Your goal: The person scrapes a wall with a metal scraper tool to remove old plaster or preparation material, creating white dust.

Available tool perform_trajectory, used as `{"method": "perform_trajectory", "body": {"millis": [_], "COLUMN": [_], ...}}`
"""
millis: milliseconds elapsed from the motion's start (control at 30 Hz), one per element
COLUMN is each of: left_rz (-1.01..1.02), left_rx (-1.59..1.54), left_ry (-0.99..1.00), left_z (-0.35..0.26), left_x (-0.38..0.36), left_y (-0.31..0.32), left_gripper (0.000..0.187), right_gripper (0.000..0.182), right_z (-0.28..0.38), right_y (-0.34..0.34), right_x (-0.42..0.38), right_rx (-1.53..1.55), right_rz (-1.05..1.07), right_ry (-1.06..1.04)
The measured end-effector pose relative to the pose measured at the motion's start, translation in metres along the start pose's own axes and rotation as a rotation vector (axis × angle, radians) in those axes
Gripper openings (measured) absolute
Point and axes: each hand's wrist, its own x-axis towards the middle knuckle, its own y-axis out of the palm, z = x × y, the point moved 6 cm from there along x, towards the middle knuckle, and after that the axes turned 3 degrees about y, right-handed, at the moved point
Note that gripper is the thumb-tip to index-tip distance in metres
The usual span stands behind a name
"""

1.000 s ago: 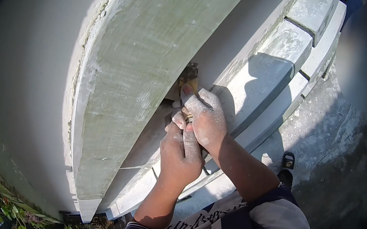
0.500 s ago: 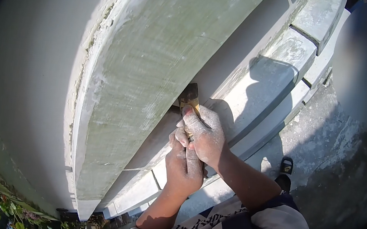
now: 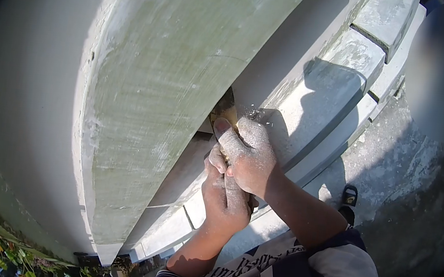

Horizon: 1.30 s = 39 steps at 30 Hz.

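A scraper (image 3: 225, 106) with a dark flat blade and a yellowish handle is held in both hands. My right hand (image 3: 253, 156), coated in white dust, is closed around it near the blade, thumb laid along it. Just below, my left hand (image 3: 224, 197) is closed around the lower handle, most of which the fingers hide. The blade tip is up against the recess below the edge of a greenish-grey plastered ledge (image 3: 156, 86); the ledge partly covers it. Small white flakes show beside the right knuckles.
White stepped mouldings (image 3: 325, 90) run diagonally to the right of the hands, with dark gaps between blocks. A smooth pale wall (image 3: 31, 115) curves away at left. My sandalled foot (image 3: 349, 195) stands on rough concrete floor (image 3: 375, 152). Plants (image 3: 23, 263) grow at lower left.
The scraper and right hand have shifted slightly up and left, the blade going further behind the ledge edge. White flakes now show near the knuckles. The view has shifted a little.
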Motion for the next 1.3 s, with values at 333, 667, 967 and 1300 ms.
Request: {"method": "perform_trajectory", "body": {"millis": [333, 667, 967, 1300], "left_rz": [-0.007, -0.061, -0.149, -0.141], "left_rx": [0.016, -0.169, -0.102, -0.195], "left_ry": [0.153, -0.055, 0.049, -0.012], "left_z": [0.020, 0.034, 0.015, 0.012], "left_x": [-0.005, -0.008, 0.004, 0.006], "left_y": [0.007, 0.028, 0.034, 0.029], "left_gripper": [0.030, 0.038, 0.035, 0.038], "right_gripper": [0.028, 0.018, 0.015, 0.018], "right_z": [0.008, 0.013, 0.016, 0.034], "right_y": [-0.009, -0.021, -0.022, -0.014], "right_x": [0.003, 0.004, 0.007, 0.014], "right_rx": [-0.284, -0.135, -0.190, -0.871], "right_rz": [0.054, 0.057, 0.104, 0.051], "right_ry": [-0.145, -0.039, 0.126, -0.107]}}
